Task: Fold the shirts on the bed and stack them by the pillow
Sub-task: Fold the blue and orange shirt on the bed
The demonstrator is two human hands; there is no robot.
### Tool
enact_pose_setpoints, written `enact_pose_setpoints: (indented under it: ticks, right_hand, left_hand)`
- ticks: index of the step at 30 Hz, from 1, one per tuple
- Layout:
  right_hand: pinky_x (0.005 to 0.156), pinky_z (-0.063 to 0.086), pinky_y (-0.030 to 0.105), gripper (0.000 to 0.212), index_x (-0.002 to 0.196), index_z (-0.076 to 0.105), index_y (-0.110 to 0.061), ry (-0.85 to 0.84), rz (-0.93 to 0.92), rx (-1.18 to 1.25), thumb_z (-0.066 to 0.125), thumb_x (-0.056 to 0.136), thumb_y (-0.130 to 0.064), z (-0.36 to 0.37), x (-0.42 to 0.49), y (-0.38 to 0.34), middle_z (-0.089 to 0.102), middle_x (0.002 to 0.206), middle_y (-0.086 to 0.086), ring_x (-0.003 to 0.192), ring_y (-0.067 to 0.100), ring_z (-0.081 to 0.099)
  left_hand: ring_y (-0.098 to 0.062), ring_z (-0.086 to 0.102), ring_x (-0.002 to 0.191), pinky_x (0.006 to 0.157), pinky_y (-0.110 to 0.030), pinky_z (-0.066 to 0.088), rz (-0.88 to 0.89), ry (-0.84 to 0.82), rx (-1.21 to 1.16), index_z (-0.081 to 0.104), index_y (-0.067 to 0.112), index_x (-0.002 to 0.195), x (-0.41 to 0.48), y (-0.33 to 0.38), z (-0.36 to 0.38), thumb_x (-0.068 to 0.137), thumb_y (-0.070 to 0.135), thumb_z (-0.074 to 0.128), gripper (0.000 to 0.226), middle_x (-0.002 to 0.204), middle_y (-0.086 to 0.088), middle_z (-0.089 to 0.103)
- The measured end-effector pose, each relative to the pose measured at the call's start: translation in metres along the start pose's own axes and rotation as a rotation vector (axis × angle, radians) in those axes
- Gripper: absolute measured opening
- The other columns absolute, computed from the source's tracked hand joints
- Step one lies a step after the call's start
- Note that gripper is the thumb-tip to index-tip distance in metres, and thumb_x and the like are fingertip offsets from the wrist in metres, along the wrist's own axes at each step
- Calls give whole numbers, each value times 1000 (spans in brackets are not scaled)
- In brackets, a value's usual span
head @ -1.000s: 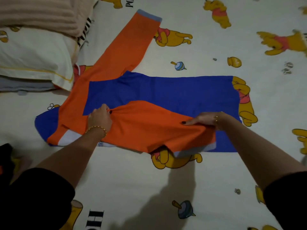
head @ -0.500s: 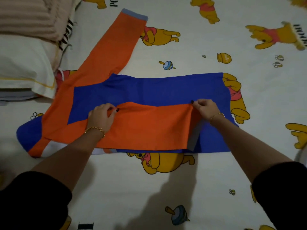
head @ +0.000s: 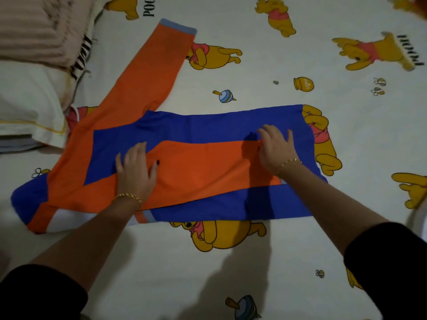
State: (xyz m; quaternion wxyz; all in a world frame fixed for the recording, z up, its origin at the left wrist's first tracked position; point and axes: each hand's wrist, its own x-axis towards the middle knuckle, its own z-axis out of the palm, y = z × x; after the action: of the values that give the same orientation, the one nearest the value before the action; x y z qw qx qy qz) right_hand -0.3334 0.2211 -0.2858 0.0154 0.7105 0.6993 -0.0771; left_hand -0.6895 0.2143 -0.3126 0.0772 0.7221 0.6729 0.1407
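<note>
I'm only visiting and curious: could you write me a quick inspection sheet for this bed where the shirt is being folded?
Surface: sheet, white with a cartoon bear print.
Job's things: orange and blue shirt spread flat; near sleeve folded across its body; far sleeve lies unfolded on the sheet; pillow at the left edge.
Clutter: ribbed blanket on the pillow.
Hands: left hand and right hand both press flat on the folded sleeve, fingers straight.
Cables: nothing seen.
Surroundings: dim light; nothing seen beyond the bed.
</note>
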Motion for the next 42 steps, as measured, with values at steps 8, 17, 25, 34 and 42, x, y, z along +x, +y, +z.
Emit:
enact_pose_setpoints:
  ticks: [8,17,25,34,42]
  right_hand:
    - [117,9,52,88,151,6,-5,-82,-227,-42,52,77,-18,51,-73,-17,6,159,14,147,28,4]
    - [117,6,43,62,150,1,-1,-48,-96,-97,36,98,-10,47,-76,10,0,157,21,146,34,0]
    - [118,-1,47,92,151,-1,-4,-166,-340,-96,44,80,-42,56,-137,-5,-5,158,15,147,28,-5]
    - [118,10,47,69,151,-2,-12,-154,-77,-125,40,96,-12,82,-128,-10,-3,160,5,147,24,2]
    - [119,3,43,65,150,-13,-14,-311,-102,-234,27,99,-8,61,-210,-14,-15,159,2,147,20,-9]
  left_hand:
    - [-19,0,146,117,-46,1,574,-349,332,13,8,150,-53,-21,10,82,60,40,89,157,-10,14]
    - [-17,8,145,114,-41,-5,527,-306,406,26,7,146,-56,-16,8,63,7,74,96,153,-9,28]
    - [-18,6,146,115,-48,2,557,-401,406,11,9,150,-94,-46,5,87,63,33,86,157,-7,12]
    - [-39,46,127,97,-58,38,349,-293,452,33,11,144,-92,-83,-2,51,-26,68,106,148,-12,37]
    - [-40,49,123,89,-60,44,325,-365,469,28,21,146,-178,-76,-15,45,-21,76,119,147,-10,40]
